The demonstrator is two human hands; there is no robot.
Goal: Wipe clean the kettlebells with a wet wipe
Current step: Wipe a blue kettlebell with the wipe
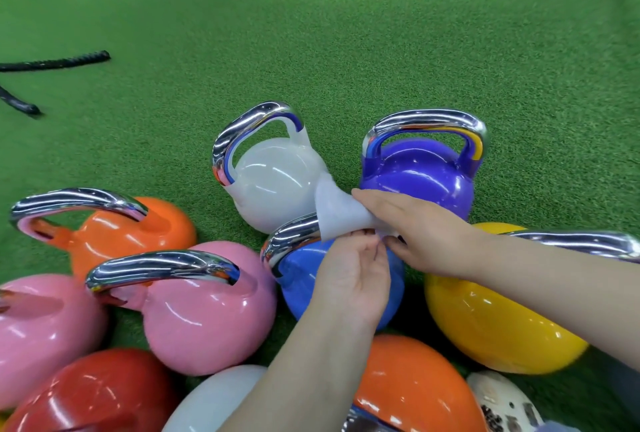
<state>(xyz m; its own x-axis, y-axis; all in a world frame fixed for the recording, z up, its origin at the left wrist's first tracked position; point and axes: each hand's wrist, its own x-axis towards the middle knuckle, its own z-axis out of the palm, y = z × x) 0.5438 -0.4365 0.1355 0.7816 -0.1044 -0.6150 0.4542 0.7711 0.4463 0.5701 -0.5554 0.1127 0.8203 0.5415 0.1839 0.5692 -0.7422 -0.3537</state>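
Note:
Several glossy kettlebells with chrome handles stand close together on green turf. A white wet wipe (334, 211) hangs bunched above the blue kettlebell (301, 279), right by its chrome handle. My right hand (412, 227) grips the wipe from the right, fingers curled round its gathered end. My left hand (349, 275) pinches the wipe's lower edge from below and covers part of the blue kettlebell. A white kettlebell (273, 182) and a purple kettlebell (419, 172) stand just behind the wipe.
Two pink kettlebells (204, 310), two orange ones (121, 234), a red one (93, 393) and a yellow one (491, 324) crowd the near ground. Ends of a black battle rope (59, 62) lie at far left. Open turf (346, 33) stretches beyond.

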